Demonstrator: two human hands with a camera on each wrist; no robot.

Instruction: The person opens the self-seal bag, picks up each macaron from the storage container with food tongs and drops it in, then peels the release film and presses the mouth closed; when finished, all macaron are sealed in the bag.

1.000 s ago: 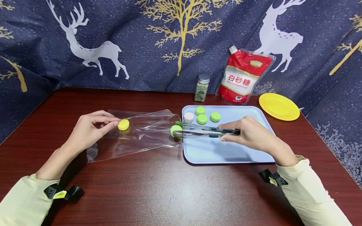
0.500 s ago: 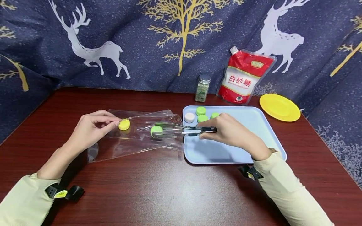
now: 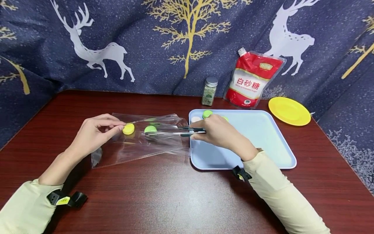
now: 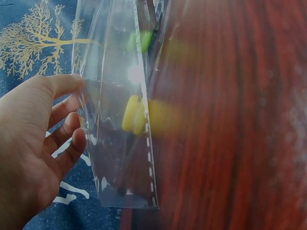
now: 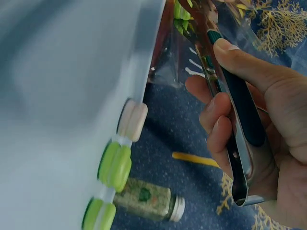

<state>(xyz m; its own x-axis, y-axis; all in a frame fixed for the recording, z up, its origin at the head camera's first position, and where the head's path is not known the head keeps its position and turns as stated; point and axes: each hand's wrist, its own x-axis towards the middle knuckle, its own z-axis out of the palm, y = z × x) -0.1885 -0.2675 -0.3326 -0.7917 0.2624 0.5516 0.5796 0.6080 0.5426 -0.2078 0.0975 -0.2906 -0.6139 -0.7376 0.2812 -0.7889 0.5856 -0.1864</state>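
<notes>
- The left hand (image 3: 97, 131) is pinching one clear bag (image 3: 140, 144); the right hand (image 3: 217, 133) is gripping the tongs (image 3: 191, 128).
- Tilting tongs could risk snagging the film, dragging the bag.
- Inside it, one green cookie (image 3: 150, 130) is sitting between the tongs, near one yellow cookie (image 3: 128, 129).
- One white cookie (image 3: 195, 119) and at least two green ones (image 5: 115, 165) are lying on one tray (image 3: 257, 146).

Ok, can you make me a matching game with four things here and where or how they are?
1. tongs
2. yellow macaron
3. plate
4. jar

A. just right of the red pouch
B. topped with a grey lid
C. held in the right hand
D. inside the clear bag, near the left hand

Pairs: 1-C, 2-D, 3-A, 4-B
</notes>
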